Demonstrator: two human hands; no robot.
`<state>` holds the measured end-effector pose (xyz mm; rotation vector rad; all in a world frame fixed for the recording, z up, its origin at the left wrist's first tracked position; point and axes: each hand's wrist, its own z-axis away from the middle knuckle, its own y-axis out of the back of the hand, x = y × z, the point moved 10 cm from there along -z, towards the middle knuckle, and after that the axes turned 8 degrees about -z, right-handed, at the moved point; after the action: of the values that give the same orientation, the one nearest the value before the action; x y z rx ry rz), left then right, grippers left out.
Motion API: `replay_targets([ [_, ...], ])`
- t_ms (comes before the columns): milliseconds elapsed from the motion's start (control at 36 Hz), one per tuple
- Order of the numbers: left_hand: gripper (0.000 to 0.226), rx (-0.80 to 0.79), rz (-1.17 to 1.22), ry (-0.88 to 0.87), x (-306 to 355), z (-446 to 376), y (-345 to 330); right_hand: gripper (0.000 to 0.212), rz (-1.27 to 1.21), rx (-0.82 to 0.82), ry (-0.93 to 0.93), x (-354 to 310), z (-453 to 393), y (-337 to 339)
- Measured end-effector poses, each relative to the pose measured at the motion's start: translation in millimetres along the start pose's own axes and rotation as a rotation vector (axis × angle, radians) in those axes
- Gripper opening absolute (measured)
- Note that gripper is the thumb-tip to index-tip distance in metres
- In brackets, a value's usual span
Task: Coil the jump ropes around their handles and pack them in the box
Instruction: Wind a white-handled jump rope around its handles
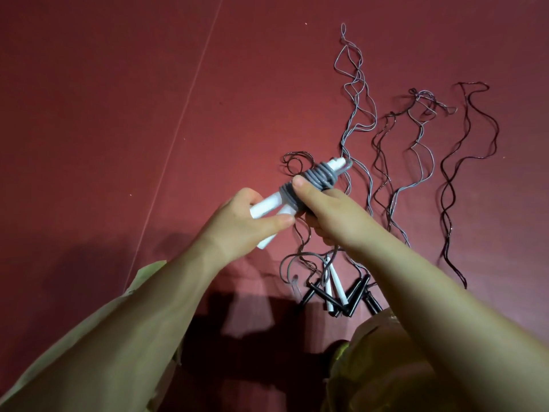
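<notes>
Grey rope (315,181) sits nearly fully coiled round the white handles (267,205), my left hand (246,221) gripping their ends, my right hand (323,209) pinching the coil, while several loose ropes (416,162) on the far-right floor (118,114) await coiling, no box in view.

Floor (104,114): dark red, matte surface filling the view. One thin pale line (178,123) runs slantwise from the top edge down toward the lower left. Scattered small white specks (306,24). Dark shadows (243,331) fall across the bottom portion, near the lower edge.
</notes>
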<state>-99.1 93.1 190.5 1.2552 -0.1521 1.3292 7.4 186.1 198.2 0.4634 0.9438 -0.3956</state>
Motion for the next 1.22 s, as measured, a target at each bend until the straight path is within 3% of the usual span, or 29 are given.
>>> replay_targets([
  [111,0.056,-0.100,0.023,-0.006,-2,-1,-9,0.051,0.022,0.035,0.020,-2,-1,6],
  [222,0.041,-0.348,0.266,0.045,-1,10,-33,0.051,-0.085,0.045,0.014,-3,-1,9],
  [361,0.082,-0.757,0.665,0.168,14,37,-62,0.035,-0.231,0.000,0.083,-15,2,7],
  [444,0.086,-0.832,0.912,0.183,29,46,-60,0.033,-0.370,-0.023,0.077,-17,5,5],
  [583,0.079,-0.957,0.949,0.181,35,56,-67,0.028,-0.409,-0.073,0.099,-23,9,1],
  [694,0.067,-0.870,0.832,0.185,27,48,-67,0.035,-0.278,-0.129,0.034,-16,7,-5],
  [833,0.063,-0.770,0.728,0.212,17,40,-64,0.056,-0.081,-0.075,-0.016,-7,5,-1],
  [1028,0.066,-0.629,0.656,0.239,8,31,-61,0.064,-0.066,-0.010,-0.072,4,0,2],
  [1222,0.051,-0.409,0.577,0.153,6,18,-53,0.065,-0.050,-0.028,-0.138,15,1,-4],
])
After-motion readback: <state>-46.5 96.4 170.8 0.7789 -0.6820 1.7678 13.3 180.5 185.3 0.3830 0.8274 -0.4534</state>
